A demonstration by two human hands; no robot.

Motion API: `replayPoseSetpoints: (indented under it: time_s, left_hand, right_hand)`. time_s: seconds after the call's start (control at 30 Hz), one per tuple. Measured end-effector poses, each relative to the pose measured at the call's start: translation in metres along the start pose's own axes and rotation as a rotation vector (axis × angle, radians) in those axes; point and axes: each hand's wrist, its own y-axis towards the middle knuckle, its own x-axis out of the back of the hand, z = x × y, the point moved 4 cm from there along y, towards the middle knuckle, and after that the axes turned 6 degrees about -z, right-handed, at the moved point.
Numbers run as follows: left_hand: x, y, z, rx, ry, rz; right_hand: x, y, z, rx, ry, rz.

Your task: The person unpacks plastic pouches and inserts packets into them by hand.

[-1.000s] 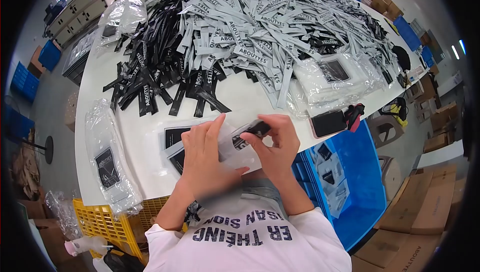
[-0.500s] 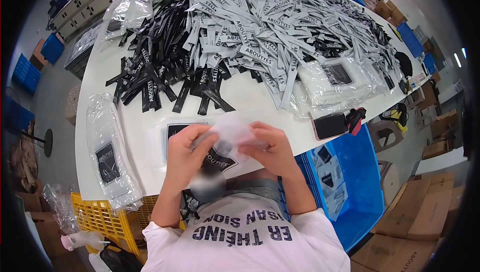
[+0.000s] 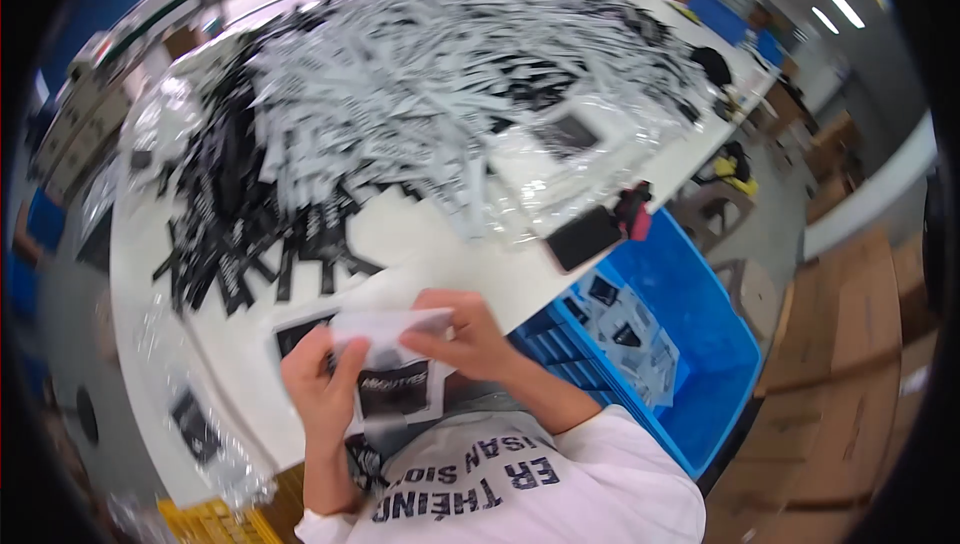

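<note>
Between both hands is a translucent pouch [image 3: 402, 386] with a black ABOUTYES label, its white top edge held up near my chest. My left hand [image 3: 325, 384] pinches the pouch's upper left corner. At the upper right, my right hand [image 3: 465, 336] grips the same edge between thumb and fingers. Partly hidden behind my left hand, another black-labelled pouch [image 3: 296, 335] lies on the white table [image 3: 400, 229]. Farther back is a big heap of white strips [image 3: 370, 84] and black strips [image 3: 225, 174]. Motion blurs much of the view.
A blue bin [image 3: 715, 344] holding labelled pouches stands right of the table. Near that edge lie a black phone [image 3: 580, 240] and a clear bag of white items [image 3: 570, 159]. Another clear bag [image 3: 195, 429] is at left, above a yellow crate [image 3: 215, 524]. Cardboard boxes [image 3: 840, 384] are at right.
The view has turned and shifted to the right. The black item earlier in my right hand is no longer visible there; both hands now hold the pouch's top edge, its label facing up.
</note>
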Motion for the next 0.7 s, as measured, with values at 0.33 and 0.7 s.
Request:
replayPoseSetpoints:
  time_s: [0.33,0.7]
  left_hand:
    - [-0.021,-0.007,0.007,-0.014,-0.136,0.042]
    - [-0.025,-0.013,0.016,0.004,-0.169,-0.04]
  right_hand:
    - [-0.006,-0.007,-0.006,-0.143,0.378,-0.044]
    - [0.017,-0.014,-0.007,-0.078,0.402,-0.11]
